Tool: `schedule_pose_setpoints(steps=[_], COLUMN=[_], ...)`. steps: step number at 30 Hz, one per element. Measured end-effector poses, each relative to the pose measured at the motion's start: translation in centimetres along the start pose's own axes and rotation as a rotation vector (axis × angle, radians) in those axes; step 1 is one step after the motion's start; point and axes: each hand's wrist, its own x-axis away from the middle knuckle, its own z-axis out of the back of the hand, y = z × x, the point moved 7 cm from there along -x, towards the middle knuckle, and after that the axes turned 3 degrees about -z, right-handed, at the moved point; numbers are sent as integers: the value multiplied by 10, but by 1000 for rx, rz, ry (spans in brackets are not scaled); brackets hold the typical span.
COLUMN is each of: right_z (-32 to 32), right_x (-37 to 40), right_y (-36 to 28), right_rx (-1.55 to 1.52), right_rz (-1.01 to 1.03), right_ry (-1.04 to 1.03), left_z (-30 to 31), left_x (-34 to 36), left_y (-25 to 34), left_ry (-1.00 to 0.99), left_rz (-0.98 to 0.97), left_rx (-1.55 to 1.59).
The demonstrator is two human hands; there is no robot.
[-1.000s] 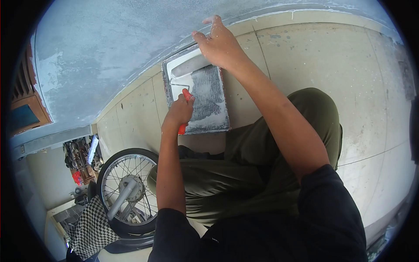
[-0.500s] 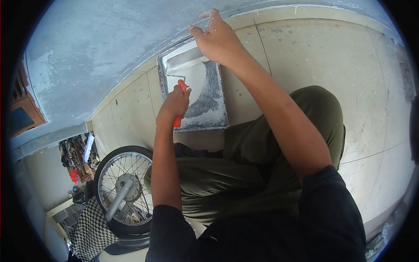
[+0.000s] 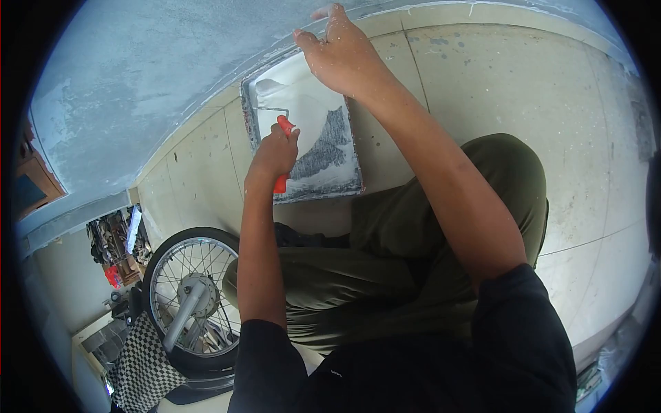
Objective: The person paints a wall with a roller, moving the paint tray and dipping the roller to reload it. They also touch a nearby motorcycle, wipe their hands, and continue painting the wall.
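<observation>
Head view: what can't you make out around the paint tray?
1. Roller: white on white paint, outline lost.
2. Tray far corner: under right hand; grip unclear.
3. Roller handle: mostly inside left hand.
4. Shelf clutter at left: too small.

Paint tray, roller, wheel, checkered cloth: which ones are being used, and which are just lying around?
In use: paint roller, gripped by the left hand; paint tray, with the right hand at its far end.
Lying about: spoked wheel; checkered cloth.
</observation>
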Motion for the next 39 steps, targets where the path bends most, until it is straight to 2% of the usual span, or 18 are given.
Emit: schedule_pose_setpoints(steps=[2,4,6,7,8,9,11,13,15,17,18,20,22,23,24,26,32,39], right_z=[5,12,5,1,0,-1,-1,-1,-7,-5,-3,0,-4,6,3,7,24,25], right_x=[1,9,2,-1,0,-1,-2,-3,-3,-3,-2,3,10,25,26,23,17,20], right_y=[-3,-15,-6,-2,-3,-4,-2,-5,-1,-1,-5,-16,-13,-31,-32,-19,-14,-25], right_rx=[14,-89,-69,-48,-48,-54,-57,-21,-1,25,23,22,-152,-180,-177,-198,-154,-168], right_rz=[62,40,21,9,8,12,12,78,93,114,112,123,-202,-289,-262,-150,-119,-111], right_ry=[19,-95,-84,-72,-75,-77,-86,-71,-22,29,-10,-64,-270,-415,-419,-161,-146,-159], left_z=[1,-3,-14,-29,-25,-23,-22,-16,-23,-42,-27,-11,-9,-9,-7,-12,-4,-6], left_x=[4,3,-8,-23,-22,-22,-19,-11,-15,-33,-22,-5,0,2,2,6,25,50], left_y=[4,3,-13,-28,-18,-16,-12,1,-14,-13,4,2,-5,-8,-13,-19,-30,-28], left_ry=[-57,-61,-62,-27,9,9,-79,-75,-60,58,59,-120,-127,-144,-117,-147,15,26], left_rz=[93,77,62,-58,-180,-178,6,68,131,-292,-284,217,215,200,198,168,149,161], left_rx=[108,110,106,-18,-141,-138,55,100,140,-265,-259,244,320,385,392,459,593,738])
